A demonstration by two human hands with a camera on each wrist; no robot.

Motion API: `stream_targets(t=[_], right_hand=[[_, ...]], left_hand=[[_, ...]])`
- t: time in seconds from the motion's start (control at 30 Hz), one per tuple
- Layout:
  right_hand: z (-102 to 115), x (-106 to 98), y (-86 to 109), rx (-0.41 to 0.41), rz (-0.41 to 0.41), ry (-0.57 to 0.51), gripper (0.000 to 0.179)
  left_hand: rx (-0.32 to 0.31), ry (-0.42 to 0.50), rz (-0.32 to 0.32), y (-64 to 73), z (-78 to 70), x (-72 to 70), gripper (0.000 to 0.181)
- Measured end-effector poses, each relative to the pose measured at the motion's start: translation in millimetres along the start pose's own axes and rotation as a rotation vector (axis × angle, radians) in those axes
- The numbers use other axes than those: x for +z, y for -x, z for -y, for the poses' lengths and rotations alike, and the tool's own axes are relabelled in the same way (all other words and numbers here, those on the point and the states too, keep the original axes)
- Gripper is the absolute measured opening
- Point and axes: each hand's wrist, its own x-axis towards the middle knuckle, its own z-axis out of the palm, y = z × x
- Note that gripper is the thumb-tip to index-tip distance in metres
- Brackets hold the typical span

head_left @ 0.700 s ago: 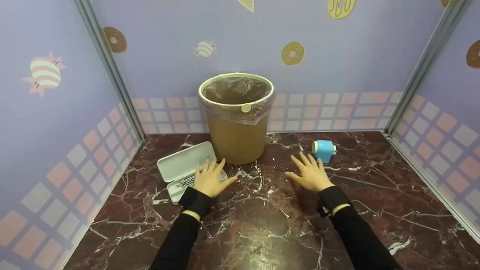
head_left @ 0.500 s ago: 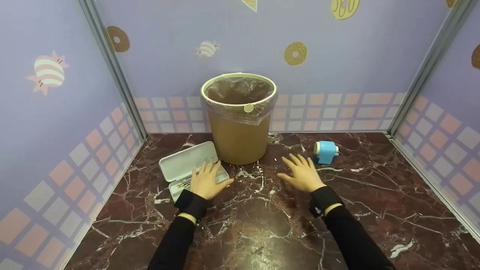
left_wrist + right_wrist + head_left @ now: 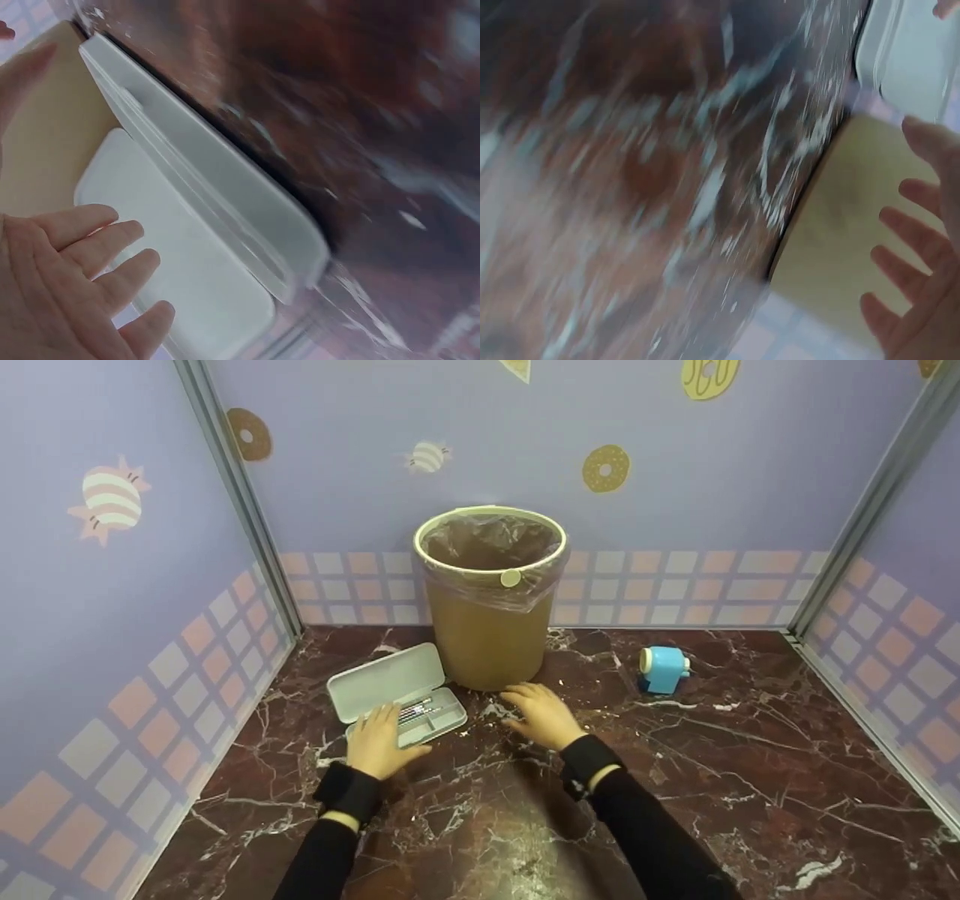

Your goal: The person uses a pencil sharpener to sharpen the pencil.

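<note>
My left hand [image 3: 375,742] is over the near left part of an open white pencil case [image 3: 386,682], fingers spread apart and holding nothing. Several pencils [image 3: 416,711] lie in the case's lower half, partly covered by that hand. In the left wrist view the fingers [image 3: 124,274] stand before the raised lid [image 3: 202,262]. My right hand [image 3: 544,716] is in front of a brown trash can [image 3: 487,637], its fingers extended toward the left and nothing in them. Small pale shavings [image 3: 585,709] are scattered on the tabletop around it.
A blue pencil sharpener [image 3: 664,669] with a cream knob stands on the right of the dark marbled table [image 3: 750,780]. The trash can has a clear liner over its rim, near the back wall [image 3: 675,510]. Patterned panels enclose both sides.
My right hand has moved left, away from the blue sharpener to before the trash can. My left hand has drawn back slightly toward the left. The view has turned a little left.
</note>
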Motion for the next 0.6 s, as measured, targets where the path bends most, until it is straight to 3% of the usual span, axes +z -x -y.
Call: stream_targets(t=[0.13,0.3,0.6], right_hand=[[15,11,-17.6,-0.057,-0.013,-0.040,0.035],[30,27,-38.7,-0.051,0.021,-0.099,0.021],[52,59,-72.1,-0.072,0.037,-0.030,0.011]], left_hand=[[0.015,-0.007,-0.048,4.4,13.8,-3.7,0.091],[0.050,-0.011,-0.136,8.1,27.6,-4.9,0.084],[0.030,0.002,-0.159,6.7,39.8,4.9,0.083]])
